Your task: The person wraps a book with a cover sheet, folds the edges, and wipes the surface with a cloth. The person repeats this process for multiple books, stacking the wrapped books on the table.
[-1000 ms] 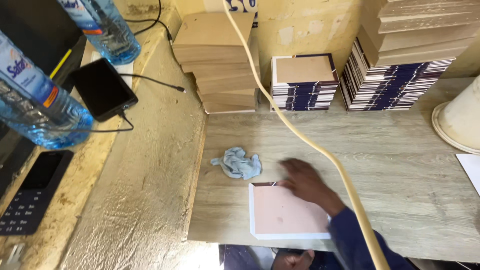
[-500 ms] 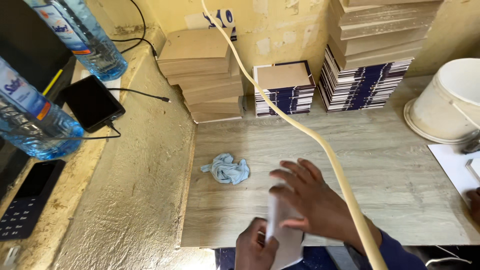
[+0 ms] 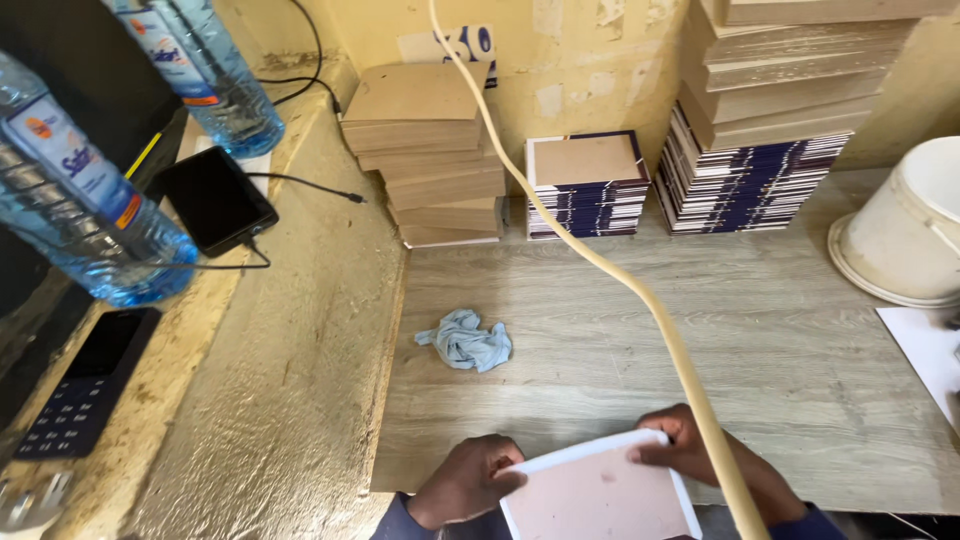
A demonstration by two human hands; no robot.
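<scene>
We are holding one pink white-edged board [image 3: 600, 490] at the table [image 3: 780, 340] edge, left hand [image 3: 468, 482] and right hand [image 3: 690, 452] pinching its corners; one blue cloth [image 3: 466, 340] is lying beyond, one hose [image 3: 640, 290] crossing over.

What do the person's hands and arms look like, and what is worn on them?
Both hands are bare: no gloves, rings or watch show. The left hand and the right hand come out of dark blue long sleeves, seen only at the picture's bottom edge. The sleeves look plain, with no markings visible. Little of either arm shows.
</scene>
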